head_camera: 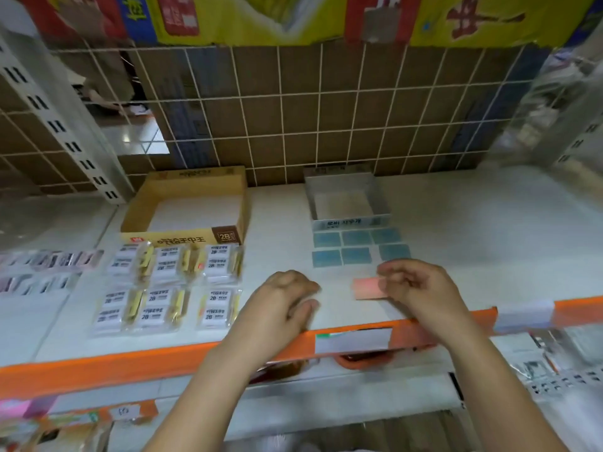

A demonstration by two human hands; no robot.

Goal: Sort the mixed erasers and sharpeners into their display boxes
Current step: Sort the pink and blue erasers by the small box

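Shelf of white board under us, orange front lip running across at 6 o'clock. We note two display boxes at the back, against a wire grid backed with brown cardboard. At 11 o'clock stands the yellow-brown carton, marked 2B on its front, inside bare and white. At 12 o'clock stands the grey tray, smaller, with a printed label on its near wall.

Just in front of the carton lie the packaged white erasers, clear-wrapped, in roughly two rows of three stacks. Just in front of the tray lie six blue flat pieces, three over three, close but apart; we cannot tell whether they are erasers or sharpeners.

Our right hand, at 3 o'clock of centre, has its fingers curled in and pinches the right end of a pink flat piece, which sits low over or on the shelf just below the blue group; blur hides whether it touches. Our left hand, at 9 o'clock of the pink piece, hangs knuckles-up with fingers loosely curled; we see nothing in it.

At far 9 o'clock, blurred dark-and-pink packets lie in rows. A white price label sits on the orange lip below the hands.
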